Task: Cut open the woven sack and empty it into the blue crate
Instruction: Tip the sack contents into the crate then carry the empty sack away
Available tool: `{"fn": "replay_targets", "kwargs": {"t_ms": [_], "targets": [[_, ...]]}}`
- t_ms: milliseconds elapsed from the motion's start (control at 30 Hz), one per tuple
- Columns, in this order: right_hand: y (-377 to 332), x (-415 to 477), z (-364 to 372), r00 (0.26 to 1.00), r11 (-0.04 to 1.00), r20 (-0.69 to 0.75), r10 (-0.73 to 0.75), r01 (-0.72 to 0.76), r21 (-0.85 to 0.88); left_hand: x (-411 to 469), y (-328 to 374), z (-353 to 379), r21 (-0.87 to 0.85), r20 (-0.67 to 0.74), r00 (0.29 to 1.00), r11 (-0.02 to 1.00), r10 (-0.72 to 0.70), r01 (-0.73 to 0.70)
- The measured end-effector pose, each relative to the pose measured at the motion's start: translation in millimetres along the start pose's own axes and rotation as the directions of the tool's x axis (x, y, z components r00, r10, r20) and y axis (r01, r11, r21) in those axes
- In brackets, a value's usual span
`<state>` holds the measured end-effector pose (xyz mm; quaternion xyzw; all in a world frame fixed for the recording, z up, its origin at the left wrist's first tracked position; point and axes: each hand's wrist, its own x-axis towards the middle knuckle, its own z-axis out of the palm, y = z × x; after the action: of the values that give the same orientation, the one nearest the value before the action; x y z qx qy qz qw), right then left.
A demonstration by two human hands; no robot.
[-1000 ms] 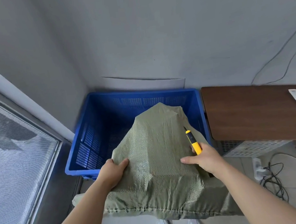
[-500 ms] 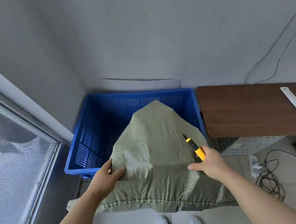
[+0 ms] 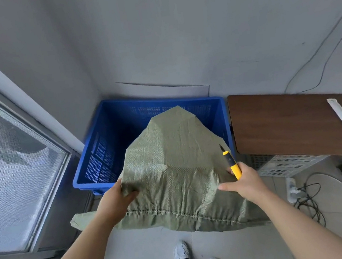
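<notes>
Two hands work at lower centre. The left hand (image 3: 114,202) grips the left edge of the green woven sack (image 3: 177,161), thumb on top. The right hand (image 3: 245,183) clasps the right edge together with a yellow utility knife (image 3: 232,165), blade outward. Beyond them, the sack's far end lies over the blue crate (image 3: 101,144), mid-frame.

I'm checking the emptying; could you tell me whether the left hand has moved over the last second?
Yes. Against the crate, the left hand has drawn back from its front rim and slightly left, gripping the sack.
</notes>
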<state>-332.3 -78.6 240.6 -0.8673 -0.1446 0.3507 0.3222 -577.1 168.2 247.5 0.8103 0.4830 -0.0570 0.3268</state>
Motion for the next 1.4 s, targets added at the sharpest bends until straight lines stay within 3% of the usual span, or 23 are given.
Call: {"fn": "replay_targets", "kwargs": {"t_ms": [200, 400, 667, 967, 1200, 1400], "targets": [[27, -4, 0, 0.992, 0.993, -0.117, 0.055, -0.066, -0.096, 1, 1, 7, 0.011, -0.050, 0.998, 0.999, -0.038, 0.038], [34, -2, 4, 0.978, 0.995, -0.188, 0.096, -0.100, -0.011, 1, 7, 10, 0.015, -0.065, 0.996, 0.998, -0.057, 0.058], [29, 19, 3, 0.954, 0.990, -0.265, 0.139, -0.125, 0.068, 12, 0, 4, 0.175, -0.181, 0.976, 0.972, -0.124, 0.156], [21, 37, 4, 0.930, 0.978, -0.303, 0.208, -0.199, 0.058, 42, 0, -14, 0.166, -0.107, 0.984, 0.973, -0.143, 0.159], [-1, 51, -2, 0.883, 0.975, -0.414, 0.221, -0.199, 0.096, 66, 9, -28, 0.125, -0.147, 0.983, 0.984, -0.110, 0.129], [-12, 60, -5, 0.893, 0.984, -0.413, 0.181, -0.167, 0.070, 85, 16, -36, 0.066, -0.179, 0.979, 0.992, -0.095, 0.108]]}}
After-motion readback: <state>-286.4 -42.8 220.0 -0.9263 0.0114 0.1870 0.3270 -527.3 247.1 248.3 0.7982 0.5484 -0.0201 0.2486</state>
